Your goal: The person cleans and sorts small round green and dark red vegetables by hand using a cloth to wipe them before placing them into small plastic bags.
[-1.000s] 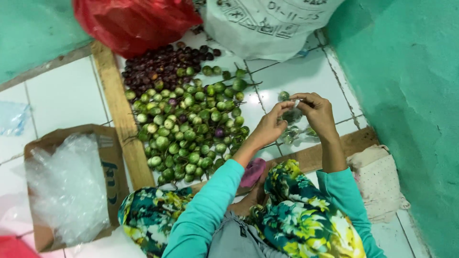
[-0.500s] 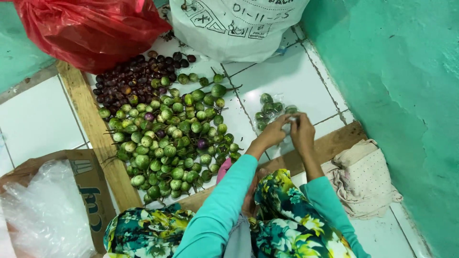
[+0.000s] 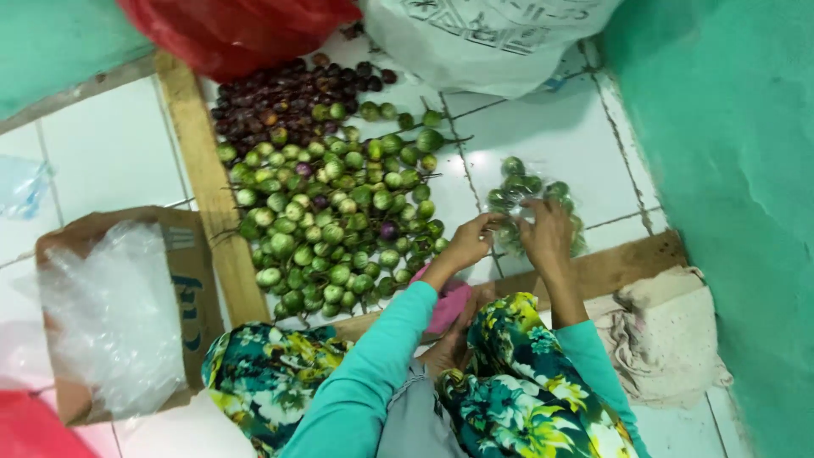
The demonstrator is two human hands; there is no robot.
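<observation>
Both hands, left hand [image 3: 469, 242] and right hand [image 3: 545, 233], have shifted little; fingers seemingly pinch the thin, slippery clear plastic bag of small round green eggplants [image 3: 530, 197] at its soft neck.

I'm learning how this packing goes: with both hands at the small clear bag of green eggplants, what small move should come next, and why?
Probably close the bag's mouth. Both the left hand and the right hand pinch the near edge of the clear plastic bag, which already looks full of round green eggplants and rests on the white tiles, apart from the loose pile. Twisting or knotting it seems the likely step.
</observation>
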